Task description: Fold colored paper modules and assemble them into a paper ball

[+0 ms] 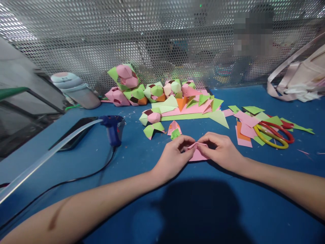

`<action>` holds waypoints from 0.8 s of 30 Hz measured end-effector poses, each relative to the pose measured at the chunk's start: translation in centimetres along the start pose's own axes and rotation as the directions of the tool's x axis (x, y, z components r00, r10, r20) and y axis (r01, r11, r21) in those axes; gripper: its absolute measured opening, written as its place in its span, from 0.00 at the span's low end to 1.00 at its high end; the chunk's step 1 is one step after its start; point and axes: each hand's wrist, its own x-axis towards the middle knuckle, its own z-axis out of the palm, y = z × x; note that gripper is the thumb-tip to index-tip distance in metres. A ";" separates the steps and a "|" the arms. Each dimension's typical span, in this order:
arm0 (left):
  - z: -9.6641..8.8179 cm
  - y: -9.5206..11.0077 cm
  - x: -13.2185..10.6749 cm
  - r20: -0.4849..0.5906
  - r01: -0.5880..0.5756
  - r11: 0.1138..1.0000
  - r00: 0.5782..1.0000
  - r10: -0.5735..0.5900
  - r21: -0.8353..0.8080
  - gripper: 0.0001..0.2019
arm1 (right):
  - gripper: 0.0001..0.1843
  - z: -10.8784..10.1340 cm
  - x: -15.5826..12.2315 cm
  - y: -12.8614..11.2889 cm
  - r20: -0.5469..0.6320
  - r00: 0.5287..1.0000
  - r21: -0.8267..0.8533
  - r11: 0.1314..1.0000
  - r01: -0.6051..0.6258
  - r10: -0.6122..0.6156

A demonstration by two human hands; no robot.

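Between my two hands is a piece of pink paper [198,156], its upper part folded and its lower edge near the blue table. My left hand [175,154] pinches the fold from the left, thumb against fingers. From the right, my right hand [218,149] pinches the same fold, its thumb close to the other. Just beyond my left hand lie a small folded pink and green piece [174,128] and a green folded piece [154,129]. A pink and green paper ball [150,117] sits behind them.
Several folded paper balls [133,91] are piled by the perforated metal screen [142,44]. At left are a blue glue gun [113,130] with its cord, a dark phone [76,134] and a cup [78,91]. Scissors [273,135] and paper scraps [245,123] lie right; a bag [304,74] stands behind.
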 end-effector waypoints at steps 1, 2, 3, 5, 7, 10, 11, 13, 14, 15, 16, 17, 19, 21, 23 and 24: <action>0.0 0.1 0.0 0.015 0.008 1.000 1.000 -0.009 0.019 0.07 | 0.04 0.0 0.0 0.0 -0.007 1.000 -0.002 1.000 0.002 -0.002; -0.1 0.2 0.0 0.025 0.014 0.999 1.000 -0.015 0.037 0.07 | 0.04 0.0 0.0 0.0 -0.013 1.000 -0.004 1.000 0.010 -0.010; -0.1 0.3 0.0 0.031 0.018 0.999 0.999 -0.020 0.051 0.06 | 0.05 0.0 -0.1 0.0 -0.020 1.000 -0.006 1.000 0.023 -0.023; -0.1 0.5 0.0 0.034 0.033 0.998 0.999 -0.035 0.060 0.06 | 0.05 0.1 -0.1 0.0 -0.029 0.998 -0.012 0.998 0.056 -0.056; 0.0 0.7 0.0 0.032 0.051 0.998 0.998 -0.052 0.046 0.05 | 0.05 0.1 -0.1 -0.1 -0.035 0.995 -0.022 0.995 0.097 -0.097; 0.2 0.7 0.0 0.033 0.056 0.998 0.998 -0.057 0.022 0.05 | 0.05 0.2 -0.2 0.0 -0.049 0.988 -0.043 0.988 0.146 -0.148; 0.3 0.7 0.0 0.030 0.051 0.998 0.998 -0.052 0.020 0.05 | 0.05 0.3 -0.3 0.0 -0.056 0.985 -0.053 0.986 0.160 -0.163; 0.5 0.5 -0.1 0.014 0.033 0.999 0.999 -0.034 0.032 0.05 | 0.05 0.4 -0.4 0.1 -0.065 0.979 -0.071 0.979 0.189 -0.194; 0.5 0.3 -0.1 0.004 0.022 0.999 1.000 -0.022 0.046 0.05 | 0.05 0.5 -0.5 0.1 -0.066 0.976 -0.078 0.976 0.204 -0.209; 0.6 0.2 -0.1 -0.005 0.011 0.998 1.000 -0.010 0.063 0.05 | 0.05 0.6 -0.5 0.2 -0.064 0.973 -0.082 0.973 0.215 -0.221; 0.6 0.2 -0.1 -0.012 0.001 0.997 1.000 0.000 0.078 0.06 | 0.05 0.6 -0.6 0.2 -0.059 0.972 -0.081 0.971 0.223 -0.228; 0.7 0.1 -0.1 -0.016 -0.005 0.996 1.000 0.006 0.090 0.06 | 0.05 0.7 -0.6 0.2 -0.055 0.972 -0.079 0.971 0.226 -0.231; 0.7 0.1 -0.1 -0.018 -0.009 0.994 1.000 0.011 0.106 0.06 | 0.04 0.7 -0.6 0.2 -0.052 0.974 -0.073 0.973 0.219 -0.223; 0.7 0.1 -0.1 -0.015 -0.009 0.994 1.000 0.011 0.113 0.05 | 0.04 0.7 -0.6 0.1 -0.054 0.979 -0.065 0.979 0.193 -0.197; 0.7 0.1 -0.2 -0.008 -0.008 0.994 1.000 0.009 0.113 0.05 | 0.05 0.7 -0.5 0.1 -0.053 0.986 -0.052 0.986 0.157 -0.160; 0.7 0.1 -0.2 -0.004 -0.007 0.994 1.000 0.007 0.111 0.05 | 0.05 0.6 -0.5 0.1 -0.049 0.989 -0.043 0.990 0.137 -0.139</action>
